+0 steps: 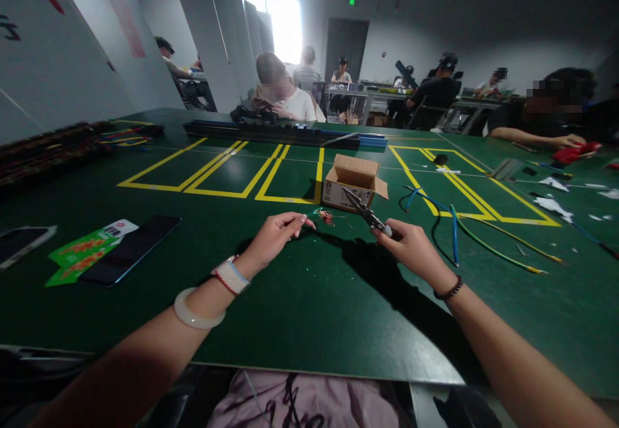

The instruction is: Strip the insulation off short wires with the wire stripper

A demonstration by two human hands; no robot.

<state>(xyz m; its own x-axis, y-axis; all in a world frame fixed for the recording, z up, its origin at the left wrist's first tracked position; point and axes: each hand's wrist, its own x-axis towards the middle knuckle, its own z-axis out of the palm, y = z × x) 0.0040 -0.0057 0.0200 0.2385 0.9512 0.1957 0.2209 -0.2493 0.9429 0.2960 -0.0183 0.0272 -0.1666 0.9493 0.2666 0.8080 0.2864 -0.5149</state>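
Cropped forearms (140, 357), left hand (275, 238) pinching wire (312, 213) (copper tangle (327, 218) blurred) — right hand (411, 251) closed round pliers (362, 210)

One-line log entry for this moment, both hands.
left hand: pinching green wire | right hand: gripping pliers | open carton: beyond hands | dark phone: leftward, on table

A bright window (287, 31) glares ahead of you. You see a dark door (349, 38) in the grey wall (464, 22).
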